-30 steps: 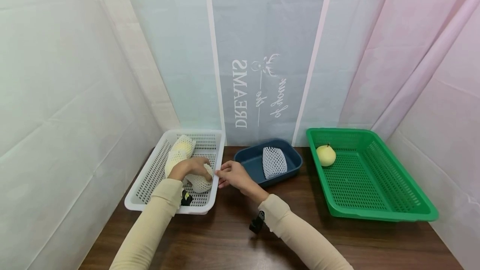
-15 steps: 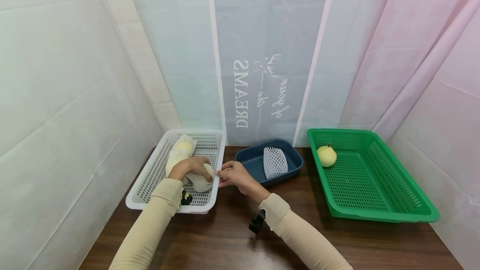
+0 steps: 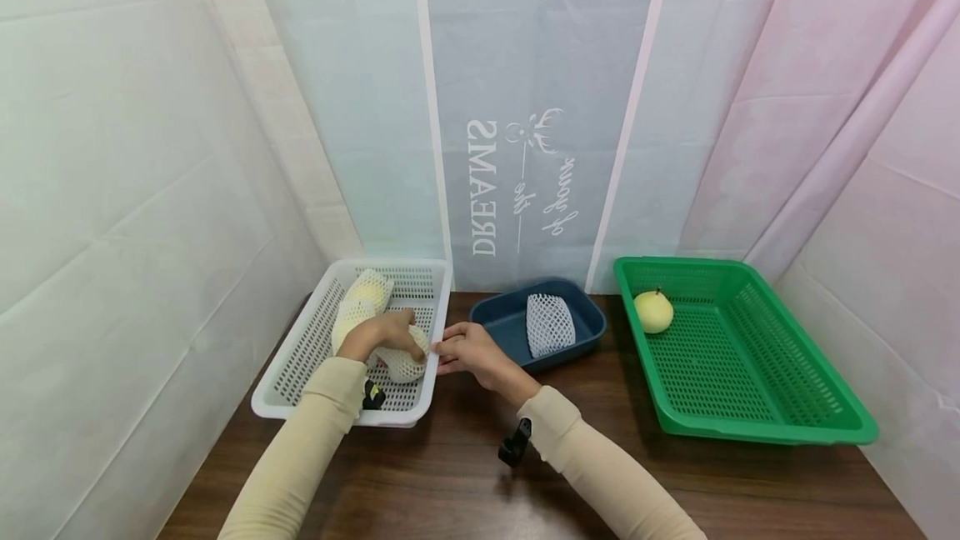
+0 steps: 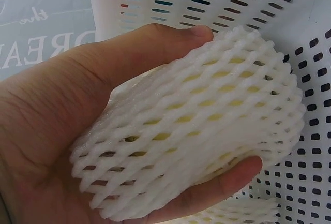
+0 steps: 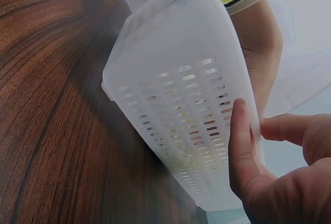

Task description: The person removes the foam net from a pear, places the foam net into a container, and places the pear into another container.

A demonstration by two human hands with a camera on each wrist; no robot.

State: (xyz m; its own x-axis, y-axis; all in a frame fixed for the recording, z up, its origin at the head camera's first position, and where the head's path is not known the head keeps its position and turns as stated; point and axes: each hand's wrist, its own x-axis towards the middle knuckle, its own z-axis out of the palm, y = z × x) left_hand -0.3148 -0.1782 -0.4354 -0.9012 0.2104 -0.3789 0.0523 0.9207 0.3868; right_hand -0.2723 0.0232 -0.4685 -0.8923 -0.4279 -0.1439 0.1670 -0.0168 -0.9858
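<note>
Inside the white basket at the left, my left hand grips a pear in a white foam net. Yellow skin shows through the mesh, and in the left wrist view the thumb lies along one side with a finger along the other. Two more netted fruits lie behind that hand in the basket, partly covered by it. My right hand pinches the basket's right rim; the right wrist view has one finger against the outer wall and another digit at the rim.
A dark blue tray with a loose foam net stands at the back middle. To the right is a green basket holding a bare yellow pear. A curtain hangs behind the wooden table.
The fingers of my left hand have shifted slightly on the netted pear. My right hand keeps its place on the basket's rim.
</note>
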